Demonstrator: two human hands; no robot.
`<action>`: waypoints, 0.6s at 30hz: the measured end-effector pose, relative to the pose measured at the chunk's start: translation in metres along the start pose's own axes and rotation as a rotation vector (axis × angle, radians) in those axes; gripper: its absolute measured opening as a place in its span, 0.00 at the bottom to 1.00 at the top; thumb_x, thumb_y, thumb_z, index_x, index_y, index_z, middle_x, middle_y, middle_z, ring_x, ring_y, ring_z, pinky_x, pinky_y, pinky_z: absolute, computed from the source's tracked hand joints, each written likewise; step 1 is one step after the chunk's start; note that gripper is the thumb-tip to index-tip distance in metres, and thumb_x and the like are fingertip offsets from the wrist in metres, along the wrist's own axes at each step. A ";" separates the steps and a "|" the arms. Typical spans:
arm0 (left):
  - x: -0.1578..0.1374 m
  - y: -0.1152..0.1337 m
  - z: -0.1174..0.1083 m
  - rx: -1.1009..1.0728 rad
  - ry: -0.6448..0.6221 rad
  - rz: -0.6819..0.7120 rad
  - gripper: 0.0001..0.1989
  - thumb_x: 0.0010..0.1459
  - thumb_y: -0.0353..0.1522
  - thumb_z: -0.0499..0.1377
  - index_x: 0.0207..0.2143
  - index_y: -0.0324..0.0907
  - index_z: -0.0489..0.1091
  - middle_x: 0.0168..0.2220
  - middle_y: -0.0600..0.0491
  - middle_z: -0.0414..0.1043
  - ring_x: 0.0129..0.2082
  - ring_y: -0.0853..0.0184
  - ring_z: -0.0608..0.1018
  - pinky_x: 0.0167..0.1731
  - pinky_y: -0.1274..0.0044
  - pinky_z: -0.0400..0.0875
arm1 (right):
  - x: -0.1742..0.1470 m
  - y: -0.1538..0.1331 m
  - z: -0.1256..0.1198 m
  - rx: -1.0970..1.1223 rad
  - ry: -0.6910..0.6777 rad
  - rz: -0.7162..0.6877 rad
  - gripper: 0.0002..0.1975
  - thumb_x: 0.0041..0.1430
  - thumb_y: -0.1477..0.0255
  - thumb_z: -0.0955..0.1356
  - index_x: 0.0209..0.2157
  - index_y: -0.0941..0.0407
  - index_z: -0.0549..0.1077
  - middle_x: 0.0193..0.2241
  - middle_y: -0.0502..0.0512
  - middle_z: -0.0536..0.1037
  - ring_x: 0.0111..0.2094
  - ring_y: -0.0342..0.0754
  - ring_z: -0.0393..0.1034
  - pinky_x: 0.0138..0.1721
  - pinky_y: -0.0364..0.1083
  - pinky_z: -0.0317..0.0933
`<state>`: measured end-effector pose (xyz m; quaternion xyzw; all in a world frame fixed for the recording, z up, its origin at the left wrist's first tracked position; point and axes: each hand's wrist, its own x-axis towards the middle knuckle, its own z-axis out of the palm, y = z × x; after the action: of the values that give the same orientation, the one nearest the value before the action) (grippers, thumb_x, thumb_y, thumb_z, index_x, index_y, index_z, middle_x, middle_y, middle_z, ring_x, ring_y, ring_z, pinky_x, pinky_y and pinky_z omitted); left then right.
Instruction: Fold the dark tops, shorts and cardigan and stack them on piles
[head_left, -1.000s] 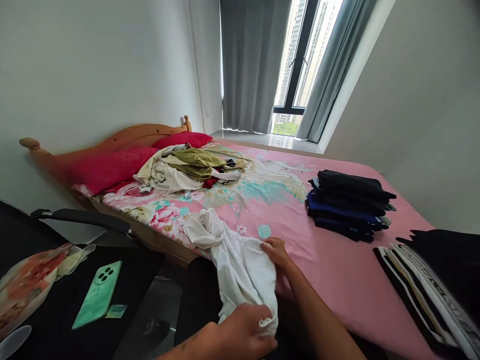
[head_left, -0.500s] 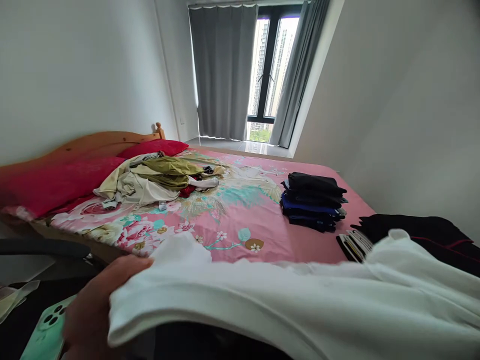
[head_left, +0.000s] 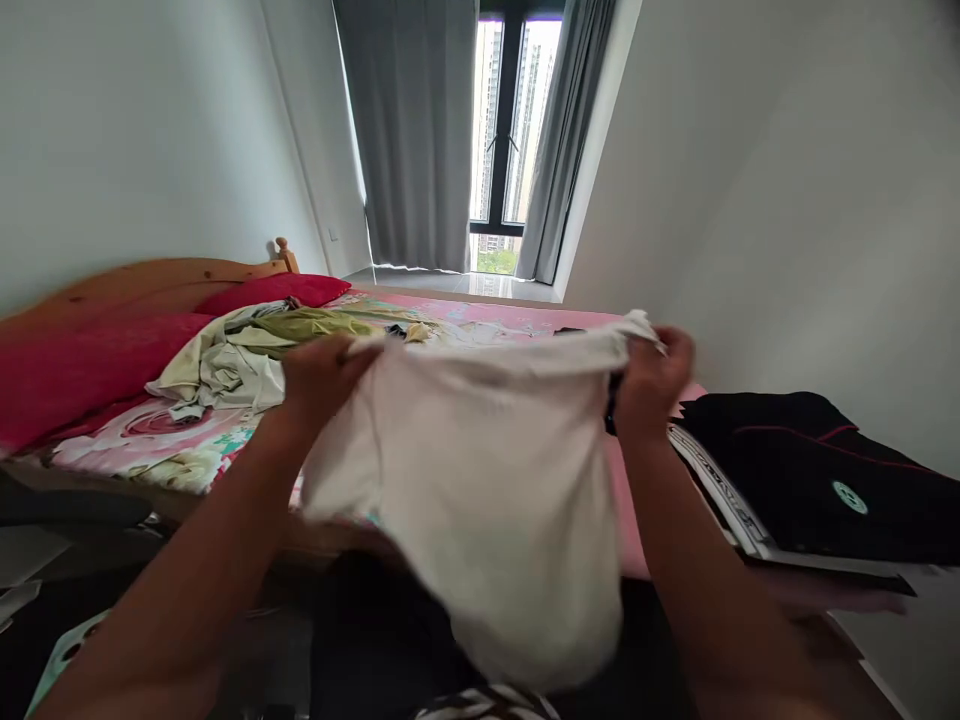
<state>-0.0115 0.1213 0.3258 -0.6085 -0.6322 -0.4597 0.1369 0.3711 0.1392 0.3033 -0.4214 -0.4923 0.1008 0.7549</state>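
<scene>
A white T-shirt (head_left: pixel 487 450) hangs stretched between my two hands, above the near edge of the bed. My left hand (head_left: pixel 319 375) is closed on its upper left part, near a short sleeve. At the upper right, my right hand (head_left: pixel 660 370) grips a bunched bit of the same cloth. The shirt's lower end droops toward me and is slightly blurred. Behind it, most of the dark folded stack on the bed is hidden.
A heap of crumpled olive and cream clothes (head_left: pixel 240 360) lies on the floral bedsheet (head_left: pixel 172 455) by the red pillows (head_left: pixel 97 360). Black folded garments (head_left: pixel 810 470) are at the right. A mint-green phone (head_left: pixel 64 650) sits at lower left.
The white T-shirt has swung up and away from me, and now spreads between both raised hands. My right hand has come into view. The camera view has turned somewhat right.
</scene>
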 end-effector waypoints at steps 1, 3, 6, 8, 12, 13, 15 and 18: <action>0.015 0.002 0.009 0.000 -0.005 -0.006 0.14 0.53 0.40 0.58 0.34 0.38 0.70 0.32 0.53 0.70 0.33 0.67 0.71 0.41 0.72 0.66 | 0.008 0.010 0.012 0.025 -0.025 0.009 0.17 0.61 0.63 0.61 0.49 0.57 0.59 0.42 0.55 0.67 0.44 0.44 0.65 0.48 0.49 0.60; 0.033 0.002 0.033 -0.092 -0.010 -0.034 0.18 0.54 0.39 0.57 0.44 0.36 0.68 0.38 0.50 0.70 0.35 0.69 0.71 0.40 0.75 0.66 | 0.017 0.042 0.024 0.061 -0.106 0.058 0.21 0.59 0.63 0.62 0.50 0.58 0.57 0.44 0.57 0.67 0.45 0.45 0.65 0.49 0.51 0.59; 0.005 -0.009 0.069 -0.209 -0.101 -0.063 0.22 0.55 0.37 0.54 0.50 0.36 0.64 0.42 0.48 0.69 0.37 0.69 0.71 0.40 0.76 0.67 | -0.008 0.107 0.005 -0.063 -0.130 0.148 0.22 0.54 0.62 0.65 0.46 0.60 0.63 0.42 0.58 0.69 0.43 0.46 0.65 0.51 0.51 0.57; -0.052 -0.022 0.085 -0.222 -0.238 -0.047 0.20 0.54 0.38 0.55 0.47 0.38 0.66 0.43 0.48 0.70 0.40 0.66 0.72 0.42 0.74 0.68 | -0.057 0.145 -0.029 -0.201 -0.210 0.273 0.20 0.52 0.61 0.65 0.43 0.60 0.66 0.38 0.56 0.70 0.40 0.46 0.65 0.48 0.51 0.59; -0.196 -0.044 0.093 -0.262 -0.617 0.010 0.13 0.54 0.32 0.53 0.42 0.43 0.68 0.42 0.51 0.72 0.44 0.64 0.73 0.48 0.70 0.68 | -0.175 0.177 -0.096 -0.364 -0.475 0.462 0.12 0.48 0.66 0.64 0.33 0.60 0.70 0.33 0.58 0.73 0.37 0.50 0.67 0.45 0.53 0.62; -0.225 -0.046 0.092 -0.275 -0.694 0.050 0.14 0.54 0.29 0.52 0.43 0.44 0.68 0.43 0.51 0.71 0.46 0.65 0.72 0.49 0.70 0.67 | -0.198 0.177 -0.107 -0.382 -0.528 0.431 0.11 0.48 0.69 0.64 0.33 0.59 0.71 0.36 0.59 0.74 0.41 0.51 0.66 0.48 0.54 0.60; -0.270 -0.046 0.091 -0.265 -0.765 0.132 0.17 0.53 0.25 0.50 0.45 0.45 0.68 0.48 0.51 0.70 0.50 0.65 0.70 0.52 0.70 0.66 | -0.228 0.173 -0.120 -0.449 -0.590 0.302 0.14 0.47 0.73 0.61 0.36 0.57 0.72 0.40 0.58 0.73 0.46 0.52 0.64 0.52 0.55 0.57; -0.298 -0.041 0.096 -0.189 -0.733 0.239 0.21 0.52 0.22 0.49 0.47 0.46 0.68 0.53 0.50 0.66 0.54 0.63 0.67 0.54 0.69 0.63 | -0.242 0.170 -0.124 -0.557 -0.635 0.162 0.21 0.45 0.77 0.59 0.43 0.57 0.70 0.44 0.58 0.72 0.49 0.51 0.62 0.54 0.55 0.56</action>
<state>0.0550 0.0075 0.0386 -0.8113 -0.5189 -0.2492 -0.1020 0.3988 0.0414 -0.0004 -0.5946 -0.6739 0.1476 0.4130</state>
